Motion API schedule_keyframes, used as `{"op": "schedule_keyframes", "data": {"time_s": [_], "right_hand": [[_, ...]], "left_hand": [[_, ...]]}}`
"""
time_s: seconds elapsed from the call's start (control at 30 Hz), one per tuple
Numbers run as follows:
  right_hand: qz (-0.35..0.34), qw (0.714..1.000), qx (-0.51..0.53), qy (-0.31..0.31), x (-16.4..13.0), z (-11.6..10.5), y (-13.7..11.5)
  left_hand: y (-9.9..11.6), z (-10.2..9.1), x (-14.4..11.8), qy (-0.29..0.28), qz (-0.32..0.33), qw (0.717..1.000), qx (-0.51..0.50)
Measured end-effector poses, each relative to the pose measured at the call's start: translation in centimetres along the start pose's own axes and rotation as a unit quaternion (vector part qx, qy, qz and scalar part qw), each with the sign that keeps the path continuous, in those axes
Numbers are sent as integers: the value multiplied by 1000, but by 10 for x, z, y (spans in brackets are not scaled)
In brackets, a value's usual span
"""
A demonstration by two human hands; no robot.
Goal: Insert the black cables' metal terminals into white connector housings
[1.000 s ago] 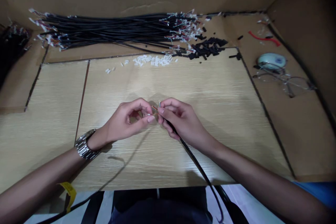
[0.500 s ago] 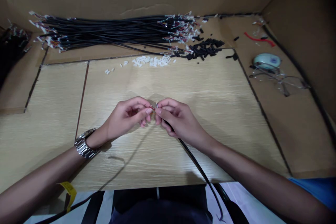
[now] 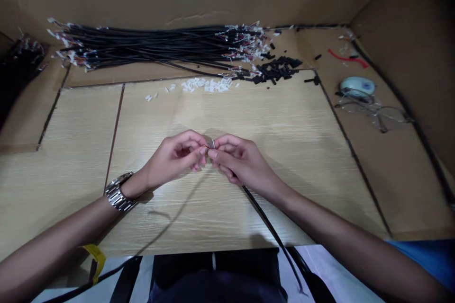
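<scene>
Over the middle of the table, my left hand [image 3: 183, 152] and my right hand [image 3: 243, 158] meet fingertip to fingertip. My right hand is closed on a black cable [image 3: 266, 220] near its end; the cable hangs from under the palm past the table's front edge. Thin coloured wires [image 3: 211, 144] stick out of the cable end between the two thumbs. The left thumb and forefinger pinch the tips of some of these wires. Which wire sits in which fingers is too small to tell.
A bundle of black cables [image 3: 149, 47] lies along the back. Before it are white connectors [image 3: 213, 85] and black tube pieces [image 3: 279, 70]. At right lie a pale green oval object [image 3: 357, 86], glasses [image 3: 391, 113] and a red strip [image 3: 348, 58]. A yellow tag [image 3: 96, 260] hangs on another cable, front left.
The view has shifted slightly. Both hands stay together at the wires, with the left fingertips a little closer to the right ones.
</scene>
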State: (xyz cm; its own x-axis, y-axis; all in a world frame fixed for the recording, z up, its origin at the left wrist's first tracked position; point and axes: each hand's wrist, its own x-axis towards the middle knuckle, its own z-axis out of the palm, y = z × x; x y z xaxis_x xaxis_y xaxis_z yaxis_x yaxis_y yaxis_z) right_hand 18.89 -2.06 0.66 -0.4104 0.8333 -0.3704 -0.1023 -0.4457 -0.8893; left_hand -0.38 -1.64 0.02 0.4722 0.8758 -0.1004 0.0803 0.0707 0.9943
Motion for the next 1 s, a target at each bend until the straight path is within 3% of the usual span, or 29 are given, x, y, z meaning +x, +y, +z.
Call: {"op": "schedule_keyframes", "data": {"time_s": [0.7, 1.0], "right_hand": [[-16, 999, 36, 21, 2, 3, 6], [-85, 995, 47, 11, -3, 10, 12]], "left_hand": [[2, 2, -1, 18, -22, 1000, 5], [5, 0, 1, 30, -34, 997, -57]]}}
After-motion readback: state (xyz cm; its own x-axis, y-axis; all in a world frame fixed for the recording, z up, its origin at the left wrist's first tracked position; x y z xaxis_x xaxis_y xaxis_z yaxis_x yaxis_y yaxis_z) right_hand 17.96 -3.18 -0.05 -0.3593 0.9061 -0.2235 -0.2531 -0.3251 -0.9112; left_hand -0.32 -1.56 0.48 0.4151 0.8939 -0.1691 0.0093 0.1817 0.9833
